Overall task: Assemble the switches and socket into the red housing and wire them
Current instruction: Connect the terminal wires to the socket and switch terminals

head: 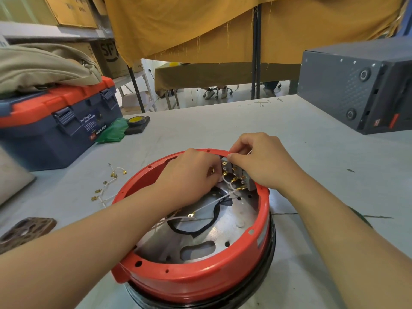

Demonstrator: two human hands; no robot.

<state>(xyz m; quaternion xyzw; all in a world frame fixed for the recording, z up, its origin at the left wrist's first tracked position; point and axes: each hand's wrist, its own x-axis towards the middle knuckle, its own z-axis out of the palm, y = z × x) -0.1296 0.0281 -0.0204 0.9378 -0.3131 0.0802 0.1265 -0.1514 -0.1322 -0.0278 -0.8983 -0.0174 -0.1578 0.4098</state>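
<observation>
Two bare forearms reach in from the bottom corners of the frame, no sleeves, gloves, watch or rings visible. The left hand (pixel 191 175) and right hand (pixel 265 161) have short, unpainted fingernails; nothing is worn below the elbows.

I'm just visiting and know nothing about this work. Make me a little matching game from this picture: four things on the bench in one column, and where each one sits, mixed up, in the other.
Things:
1. toolbox
2. loose white wires
3. grey machine box
4. switch block

Places:
A. at the far inner wall of the red housing, between both hands
B. far right of the table
C. far left, under a beige cloth
D. on the table just left of the housing

Pairs: 1-C, 2-D, 3-B, 4-A
</observation>
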